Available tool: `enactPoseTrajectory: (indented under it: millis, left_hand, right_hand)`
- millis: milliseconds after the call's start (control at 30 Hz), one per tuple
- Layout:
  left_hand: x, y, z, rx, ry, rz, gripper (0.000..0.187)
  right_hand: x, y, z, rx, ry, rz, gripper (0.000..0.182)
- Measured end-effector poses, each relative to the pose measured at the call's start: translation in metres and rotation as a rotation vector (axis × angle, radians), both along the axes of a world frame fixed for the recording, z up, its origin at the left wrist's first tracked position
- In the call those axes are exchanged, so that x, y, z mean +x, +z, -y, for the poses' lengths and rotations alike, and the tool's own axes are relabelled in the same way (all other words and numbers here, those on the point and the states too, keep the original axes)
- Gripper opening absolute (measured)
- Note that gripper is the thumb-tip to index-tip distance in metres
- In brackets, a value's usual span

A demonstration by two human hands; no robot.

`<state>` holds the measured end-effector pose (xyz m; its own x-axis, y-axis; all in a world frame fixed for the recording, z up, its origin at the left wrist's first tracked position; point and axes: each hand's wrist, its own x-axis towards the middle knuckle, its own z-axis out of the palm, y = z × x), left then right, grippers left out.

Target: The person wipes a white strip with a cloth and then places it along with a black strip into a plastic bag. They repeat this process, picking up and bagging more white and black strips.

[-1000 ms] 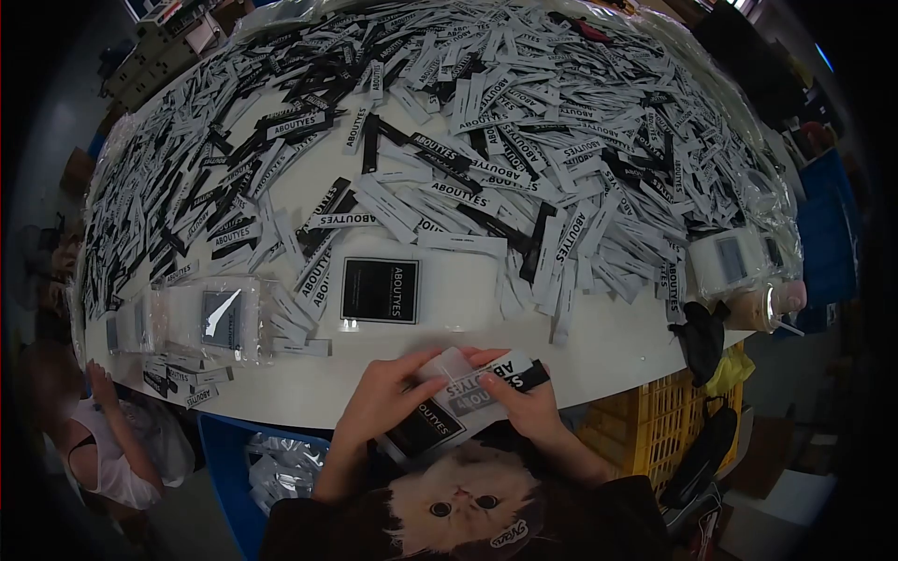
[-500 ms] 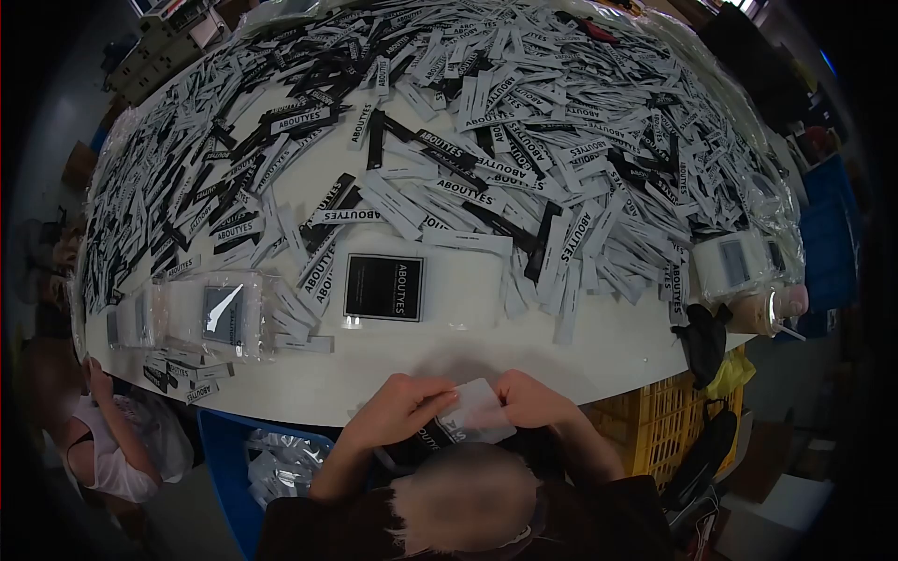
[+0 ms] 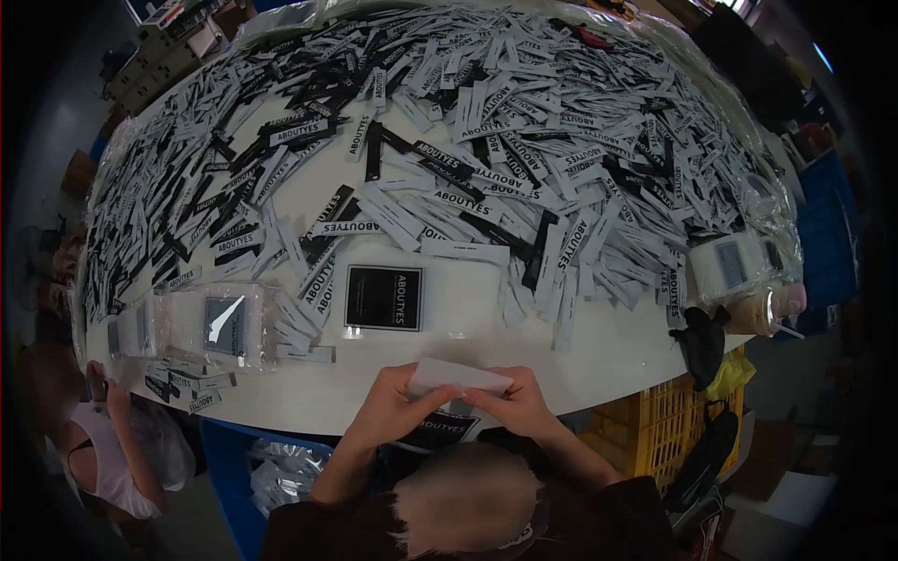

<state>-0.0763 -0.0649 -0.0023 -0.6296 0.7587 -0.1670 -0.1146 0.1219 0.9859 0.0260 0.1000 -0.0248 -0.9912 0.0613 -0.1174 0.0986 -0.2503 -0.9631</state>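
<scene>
Both of my hands are near the front edge of the table, holding one translucent white pouch [image 3: 460,376] with a black ABOUTYES label on its lower part. My left hand [image 3: 400,404] pinches its left side, thumb toward the middle. On the right side, my right hand [image 3: 510,402] grips it the same way, the two thumbs nearly meeting. The upper part of the pouch looks folded over. Just beyond my hands, a flat pouch with a black ABOUTYES label [image 3: 383,297] lies on the white table [image 3: 599,360].
Black and white ABOUTYES sachets [image 3: 449,178] cover the table's far part. Wrapped packs [image 3: 224,323] lie left, another pack [image 3: 730,262] and a cup [image 3: 756,310] right. A blue bin [image 3: 224,467], a yellow crate [image 3: 655,421] and a co-worker [image 3: 112,449] are near the edge.
My hands have moved slightly left and closer together. The pouch has turned from a slant to roughly level, its upper part now folded over between my thumbs.
</scene>
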Motion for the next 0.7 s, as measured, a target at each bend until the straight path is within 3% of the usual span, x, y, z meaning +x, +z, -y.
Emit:
enactPoseTrajectory:
  millis: [67,200,267,333,400,467,533,600,700]
  left_hand:
    - [0.003,-0.001,-0.001,0.025,0.045,-0.111,0.015]
    - [-0.005,-0.026,0.016,-0.069,0.145,0.017,0.022]
    - [-0.008,-0.024,0.018,-0.086,0.148,0.118,0.027]
    - [-0.009,-0.003,0.010,0.042,0.297,0.109,0.033]
    - [-0.011,-0.010,0.019,0.034,0.312,0.129,0.031]
    - [-0.015,-0.012,0.036,0.025,0.321,0.145,0.028]
    - [-0.017,-0.012,0.068,0.008,0.260,0.130,0.023]
    - [-0.027,-0.002,0.119,-0.256,-0.042,-0.059,0.017]
    - [-0.017,-0.001,0.184,-0.797,-0.063,0.125,0.024]
  right_hand:
    - [-0.003,-0.001,0.003,-0.018,-0.058,-0.022,0.013]
    - [-0.019,-0.004,-0.002,-0.013,-0.011,0.088,0.018]
    - [-0.038,0.001,-0.012,0.210,0.053,0.038,0.016]
    - [-0.066,0.006,-0.032,0.398,-0.084,-0.028,0.015]
    - [-0.100,0.016,-0.054,0.759,-0.326,-0.166,0.021]
    - [-0.129,0.003,-0.073,1.243,-0.385,-0.228,0.034]
    - [-0.142,-0.014,-0.073,1.280,-0.351,-0.158,0.038]
    - [-0.150,-0.015,-0.074,1.324,-0.319,-0.092,0.043]
    - [-0.146,-0.016,-0.068,1.334,-0.301,-0.186,0.040]
